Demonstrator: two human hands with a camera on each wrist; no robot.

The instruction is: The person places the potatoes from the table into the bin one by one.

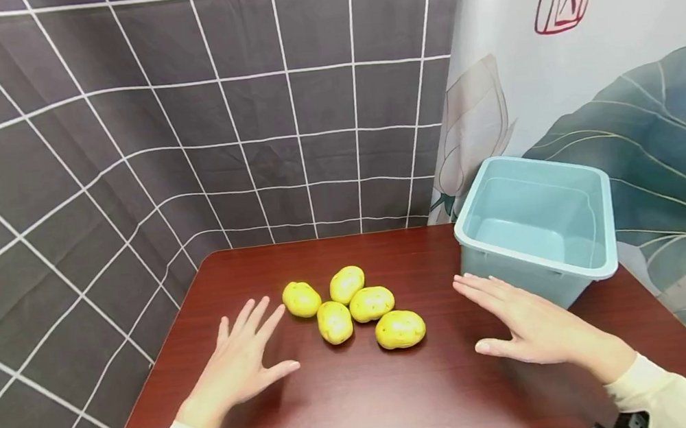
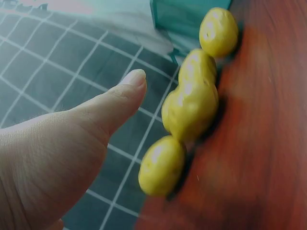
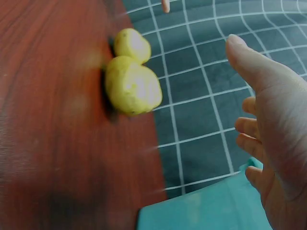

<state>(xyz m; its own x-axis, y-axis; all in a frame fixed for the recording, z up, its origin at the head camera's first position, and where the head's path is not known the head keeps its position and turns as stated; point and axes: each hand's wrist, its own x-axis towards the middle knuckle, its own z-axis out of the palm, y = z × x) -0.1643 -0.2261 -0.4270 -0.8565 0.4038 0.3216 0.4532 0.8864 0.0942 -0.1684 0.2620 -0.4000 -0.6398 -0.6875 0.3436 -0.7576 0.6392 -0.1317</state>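
Note:
Several yellow potatoes [image 1: 372, 304] lie in a loose cluster on the dark red wooden table [image 1: 360, 391]. Left of them my left hand [image 1: 236, 362] hovers with fingers spread and nothing in it; its thumb shows beside the potatoes [image 2: 194, 110] in the left wrist view. My right hand [image 1: 530, 323] is held over the table to the right of the cluster, fingers extended, also holding nothing. It is nearest to a light blue plastic bin [image 1: 490, 262], whose front wall it partly covers in the head view. In the right wrist view the potatoes [image 3: 132, 88] partly hide one another.
The blue bin stands at the table's right edge, open side up. A dark grey curtain [image 1: 320, 106] with white grid lines hangs behind and to the left. A white curtain [image 1: 528, 72] with a leaf print hangs on the right.

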